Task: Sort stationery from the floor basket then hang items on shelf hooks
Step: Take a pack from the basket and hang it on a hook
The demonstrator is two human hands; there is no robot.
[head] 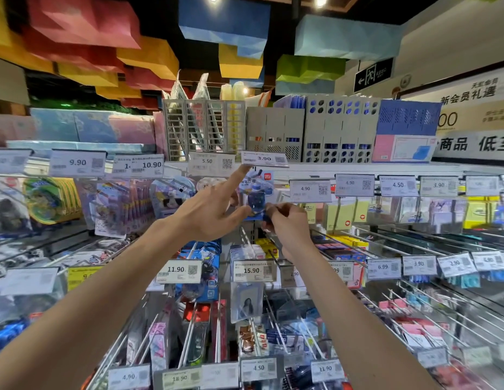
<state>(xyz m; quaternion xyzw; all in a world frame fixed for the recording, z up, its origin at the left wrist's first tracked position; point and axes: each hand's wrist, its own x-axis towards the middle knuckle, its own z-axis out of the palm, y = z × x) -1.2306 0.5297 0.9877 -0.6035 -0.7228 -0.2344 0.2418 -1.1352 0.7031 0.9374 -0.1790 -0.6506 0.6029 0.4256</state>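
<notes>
A blue carded pack point(256, 192), a pencil sharpener in a blister, hangs at the hook under the 3.90 price tag point(264, 158). My left hand point(214, 209) reaches up beside it: the index finger lifts that tag from below while the thumb touches the pack's left edge. My right hand point(284, 220) pinches the pack's lower right corner. The hook itself is hidden behind the tag and pack. The floor basket is out of view.
Rows of wire hooks point(431, 249) with price tags and hanging stationery fill the shelf wall. Grey file holders point(276, 133) stand on the top shelf. Long bare hooks jut out at lower right and near my forearms.
</notes>
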